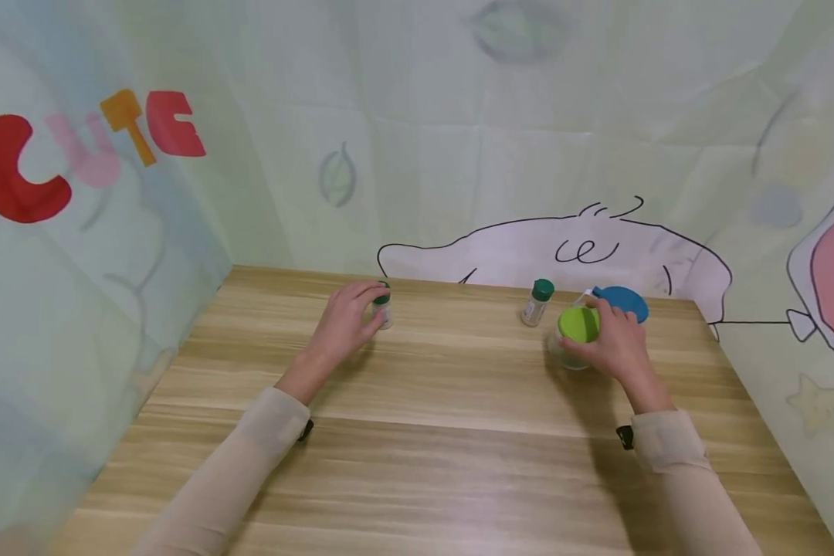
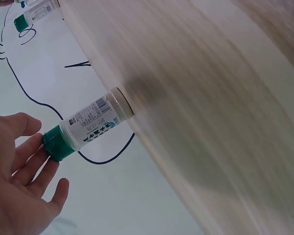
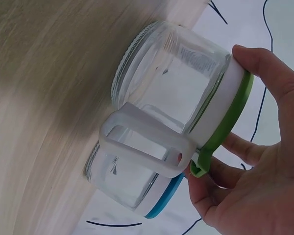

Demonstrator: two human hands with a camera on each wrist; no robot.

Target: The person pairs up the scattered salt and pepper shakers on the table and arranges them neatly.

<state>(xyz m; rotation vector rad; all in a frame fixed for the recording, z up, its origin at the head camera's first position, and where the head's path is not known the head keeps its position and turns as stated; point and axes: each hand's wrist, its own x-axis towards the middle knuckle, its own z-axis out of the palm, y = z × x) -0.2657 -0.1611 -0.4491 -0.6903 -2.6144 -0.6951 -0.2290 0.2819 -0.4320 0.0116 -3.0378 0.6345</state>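
A small clear shaker bottle with a green cap [image 2: 90, 122] stands upright on the table. My left hand [image 1: 344, 320] is at its cap; in the left wrist view the fingertips [image 2: 36, 154] lie against the cap's far side, with the thumb apart from it. On the right, my right hand [image 1: 615, 340] grips the green lid [image 1: 578, 324] of a clear glass jar [image 3: 166, 73], thumb on one side of the rim and fingers on the other. The jar has a white handle [image 3: 132, 142] and stands on the table.
A second jar with a blue lid [image 1: 625, 303] stands behind the green-lidded one, partly hidden. Left of the jars is another green-capped shaker bottle [image 1: 538, 301]. The wooden table [image 1: 445, 432] meets printed cloth [image 1: 424, 154] at its back and sides.
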